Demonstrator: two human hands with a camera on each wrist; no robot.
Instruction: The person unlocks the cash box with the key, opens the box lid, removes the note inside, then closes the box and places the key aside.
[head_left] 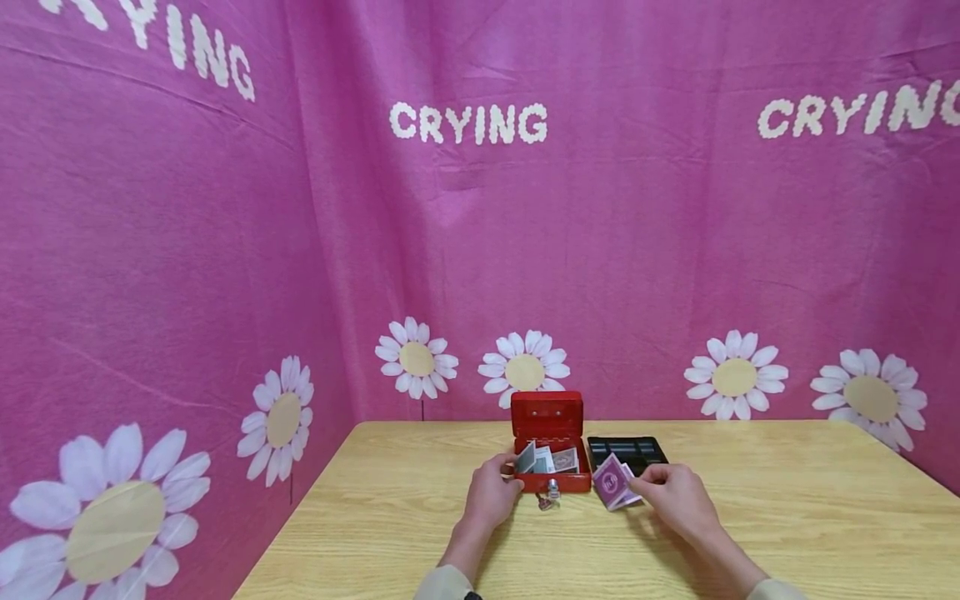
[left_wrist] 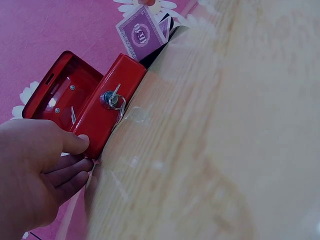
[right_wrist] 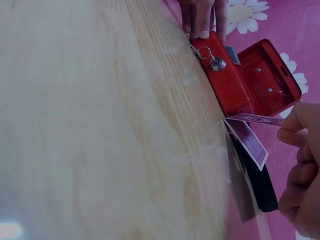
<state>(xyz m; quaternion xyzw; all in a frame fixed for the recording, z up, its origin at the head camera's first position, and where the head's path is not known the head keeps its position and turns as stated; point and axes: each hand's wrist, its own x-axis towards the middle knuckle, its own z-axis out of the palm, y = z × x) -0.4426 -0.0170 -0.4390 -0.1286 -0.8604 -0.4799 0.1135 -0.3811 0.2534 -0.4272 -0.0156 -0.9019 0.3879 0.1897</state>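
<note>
A small red cash box (head_left: 534, 482) stands on the table with its lid (head_left: 547, 414) raised. My left hand (head_left: 491, 493) holds its left front corner, the thumb (left_wrist: 76, 143) on the front wall and the fingers along the side. Inside the box lean several play money notes (head_left: 564, 461), grey, white and brownish. Between thumb and forefinger, my right hand (head_left: 681, 500) pinches a folded purple play note (left_wrist: 141, 34), right of the box. The note hangs bent into two flaps, as the right wrist view shows. A key on a ring (left_wrist: 119, 103) sits in the front lock.
A black compartment tray (head_left: 647, 452) lies right of the box, partly covered by the purple note. The wooden table (head_left: 375, 525) ends at the back against a pink cloth (head_left: 480, 250) with printed daisies and lettering. More cloth hangs along the left.
</note>
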